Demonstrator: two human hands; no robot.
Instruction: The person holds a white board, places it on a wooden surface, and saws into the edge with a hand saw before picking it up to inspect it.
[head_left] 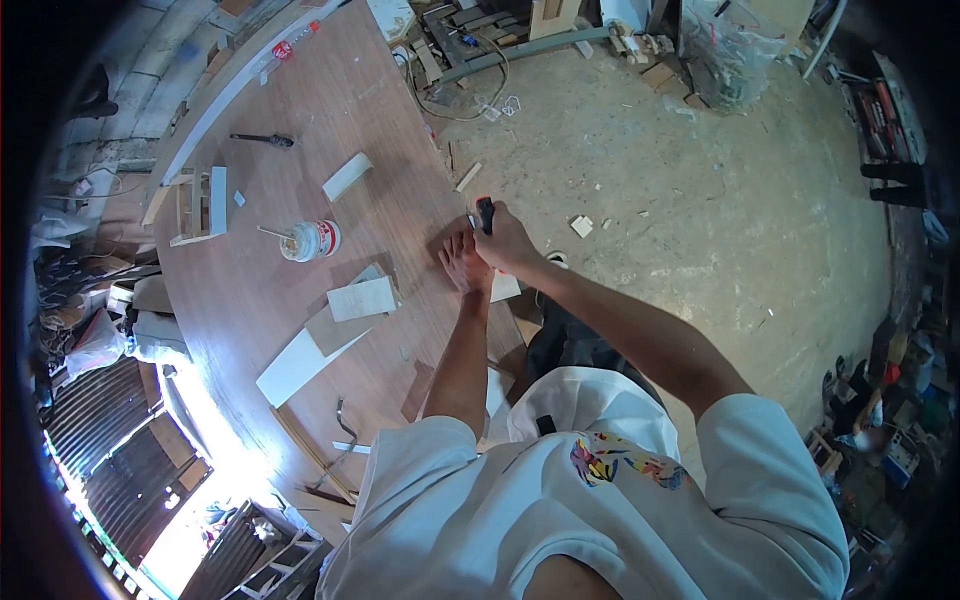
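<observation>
At the table's right edge, my left hand (465, 264) lies flat with its fingers spread. A pale board piece (506, 288) shows just below it, partly covered by my hands. Right beside it, my right hand (508, 242) is wrapped round a tool with a black-and-orange handle (486, 214). Most of that tool is hidden by my hands, so its working end cannot be made out. Left of my hands, a small white board (362, 299) rests across longer white-faced boards (305, 368) on the table.
On the brown table (400, 190) stand an open glue jar (312, 241) with a stick in it and a small wooden frame (203, 206). A white block (347, 176), a dark screwdriver-like tool (263, 139) and a red-labelled bottle (295, 40) lie farther off. Scraps (581, 226) dot the floor.
</observation>
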